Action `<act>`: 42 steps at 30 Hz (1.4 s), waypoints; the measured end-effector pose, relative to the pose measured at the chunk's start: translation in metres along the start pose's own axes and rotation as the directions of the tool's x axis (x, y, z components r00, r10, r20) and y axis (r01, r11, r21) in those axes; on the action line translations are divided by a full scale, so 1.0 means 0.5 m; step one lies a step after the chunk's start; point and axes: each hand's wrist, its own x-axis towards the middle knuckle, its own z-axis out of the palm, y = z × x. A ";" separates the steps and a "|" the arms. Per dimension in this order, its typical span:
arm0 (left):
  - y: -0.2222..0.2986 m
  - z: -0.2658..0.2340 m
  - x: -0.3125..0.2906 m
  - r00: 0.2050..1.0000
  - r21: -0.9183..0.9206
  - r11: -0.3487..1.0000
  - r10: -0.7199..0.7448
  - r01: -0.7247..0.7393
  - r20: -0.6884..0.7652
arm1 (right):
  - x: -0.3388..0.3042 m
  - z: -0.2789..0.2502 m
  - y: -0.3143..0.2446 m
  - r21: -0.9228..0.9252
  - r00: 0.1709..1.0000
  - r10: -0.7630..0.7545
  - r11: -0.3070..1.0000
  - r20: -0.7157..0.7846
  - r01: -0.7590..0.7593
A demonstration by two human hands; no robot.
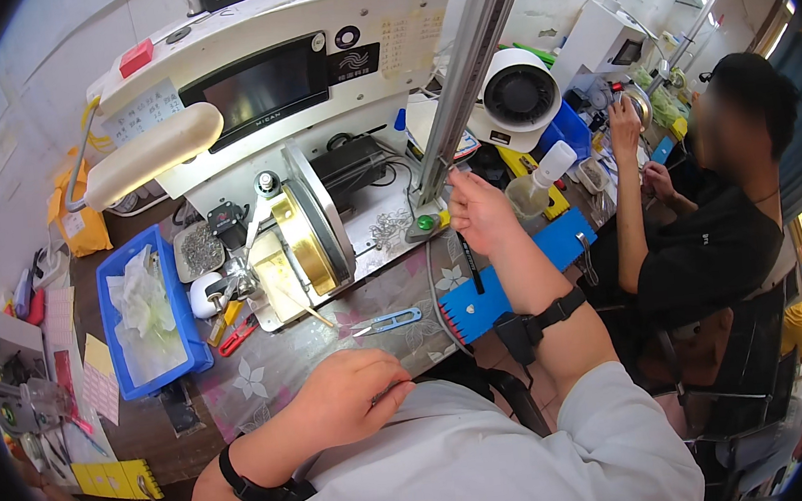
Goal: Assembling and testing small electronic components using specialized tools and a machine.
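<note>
My left hand [362, 392] is curled close to my body, over the table's front edge. A small dark sliver shows between its fingers, too small to name. My right hand [484, 209] is raised beside the upright metal post [463, 90], with thumb and fingertips pinched together. Whether something tiny is in that pinch I cannot make out. In front of me stands a white bench machine [346, 77] with a dark screen and a gold-rimmed wheel [304, 241]. On the table between my hands and the wheel lies a pair of blue thread snips [389, 321].
A blue tray [190, 319] with clear plastic bags sits left, near a dish of small metal parts [198, 249]. A blue board [519, 268] lies beneath my right forearm, beside a clear bottle [535, 189]. A white lamp [160, 153] overhangs the left. Another person sits at right.
</note>
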 end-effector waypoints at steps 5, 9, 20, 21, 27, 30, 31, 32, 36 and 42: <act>0.003 -0.001 0.001 1.000 -0.001 1.000 -0.013 0.013 0.010 | -0.007 0.013 0.017 0.096 0.997 0.055 0.994 0.053 -0.060; 0.006 0.003 0.001 1.000 -0.005 1.000 -0.014 0.014 0.011 | -0.027 0.057 0.037 0.133 0.999 0.031 0.991 0.012 -0.033; 0.002 0.006 0.015 0.902 0.264 0.875 -0.337 0.406 -0.270 | -0.243 0.126 0.140 -0.702 0.709 -0.030 0.117 0.705 0.703; -0.002 0.017 0.022 0.891 0.260 0.866 -0.352 0.427 -0.287 | -0.259 0.122 0.171 -0.644 0.644 0.030 0.075 0.765 0.761; -0.001 -0.005 0.039 0.772 -0.308 0.748 -0.633 0.588 -0.064 | -0.298 0.150 0.115 -0.373 0.374 0.052 -0.032 0.926 0.927; -0.021 -0.033 -0.008 0.844 -0.021 0.859 -0.507 0.512 -0.176 | -0.223 0.133 0.033 -0.437 0.358 -0.335 -0.203 0.872 0.876; -0.017 -0.040 -0.019 0.887 0.174 0.874 -0.423 0.454 -0.185 | -0.201 0.129 0.017 -0.494 0.337 -0.453 -0.290 0.825 0.820; -0.013 -0.045 -0.029 0.917 0.270 0.882 -0.338 0.387 -0.212 | -0.184 0.138 0.004 -0.533 0.310 -0.518 -0.364 0.797 0.764; 0.009 -0.120 -0.049 0.952 0.529 0.793 -0.286 0.301 -0.112 | -0.118 0.125 0.006 -0.412 0.394 -0.133 -0.159 0.909 0.897; -0.032 -0.246 -0.095 0.504 0.390 0.581 -0.041 0.714 -0.862 | -0.098 0.159 0.048 -0.576 0.913 -0.364 0.714 0.182 0.399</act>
